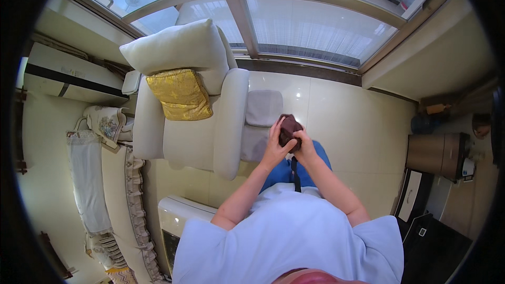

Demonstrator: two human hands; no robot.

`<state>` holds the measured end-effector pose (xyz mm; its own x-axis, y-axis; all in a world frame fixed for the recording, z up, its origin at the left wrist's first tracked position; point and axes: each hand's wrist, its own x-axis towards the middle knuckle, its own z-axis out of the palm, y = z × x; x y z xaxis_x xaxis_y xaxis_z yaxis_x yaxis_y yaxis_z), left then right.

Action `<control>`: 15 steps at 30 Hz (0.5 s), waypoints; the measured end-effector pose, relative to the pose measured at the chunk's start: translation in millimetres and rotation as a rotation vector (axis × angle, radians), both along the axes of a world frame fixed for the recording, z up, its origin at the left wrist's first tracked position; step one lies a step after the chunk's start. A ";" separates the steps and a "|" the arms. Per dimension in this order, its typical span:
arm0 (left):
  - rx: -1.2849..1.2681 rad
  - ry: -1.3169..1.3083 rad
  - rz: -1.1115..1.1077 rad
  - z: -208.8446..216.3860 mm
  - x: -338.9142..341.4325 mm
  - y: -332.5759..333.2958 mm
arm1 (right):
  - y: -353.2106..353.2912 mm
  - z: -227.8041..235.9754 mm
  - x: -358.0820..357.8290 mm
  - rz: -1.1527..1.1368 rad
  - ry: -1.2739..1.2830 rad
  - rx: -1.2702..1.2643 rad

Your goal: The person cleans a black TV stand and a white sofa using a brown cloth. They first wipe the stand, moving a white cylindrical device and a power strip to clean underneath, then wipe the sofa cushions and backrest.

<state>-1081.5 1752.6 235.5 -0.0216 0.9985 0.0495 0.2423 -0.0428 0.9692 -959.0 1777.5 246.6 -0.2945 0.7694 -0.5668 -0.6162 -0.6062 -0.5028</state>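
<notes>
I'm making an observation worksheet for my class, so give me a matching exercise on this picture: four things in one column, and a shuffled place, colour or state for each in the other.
Things:
1. Small cushion
2. Dark maroon bundle
3. Glass door
4. Armchair

Descriptions:
A. Across the upper part of the picture, in a bronze-toned frame
B. Pale, with a padded arm on each side
C. Gold-yellow and patterned
D. Held between the left hand and the right hand

Pairs: 1-C, 2-D, 3-A, 4-B
</notes>
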 end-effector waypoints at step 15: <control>-0.076 0.075 0.252 -30.5 65.3 171.3 | 180.8 -14.3 48.0 0.160 -0.044 -0.056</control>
